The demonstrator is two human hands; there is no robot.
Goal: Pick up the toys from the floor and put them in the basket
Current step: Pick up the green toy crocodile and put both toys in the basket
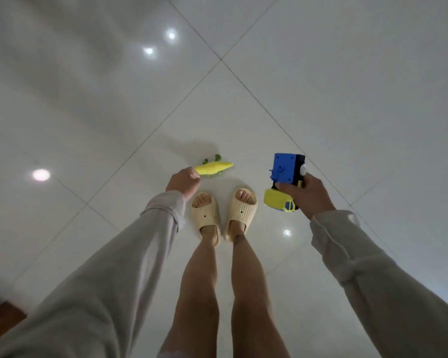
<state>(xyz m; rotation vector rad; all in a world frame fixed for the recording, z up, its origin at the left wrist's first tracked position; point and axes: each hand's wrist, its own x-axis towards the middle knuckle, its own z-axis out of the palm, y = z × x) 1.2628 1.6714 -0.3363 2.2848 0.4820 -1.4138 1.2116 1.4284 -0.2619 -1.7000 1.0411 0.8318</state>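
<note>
Toys are in both hands as the person stands on the shiny white floor and looks down. The left hand is curled tight around one end of a yellow and green toy, maybe a little crocodile, and the rest of it sticks out to the side above the floor. The right hand is wrapped around a blue and yellow toy truck, with the blue box part on top and the yellow part down by the wrist. Two feet in cream slippers stand between the hands. No basket shows anywhere in view, and no other toy lies on the tiles, so I think the next job is to carry these two to the basket. To do it well, keep both hands closed until each toy is right over the basket, then let go low so nothing bounces out. The crocodile is only held by its end, so it could swing or slip; a fuller hold would be safer. The floor looks slick, so slow steps seem best. No words, brand names or labels can be read on the toys or slippers.
</note>
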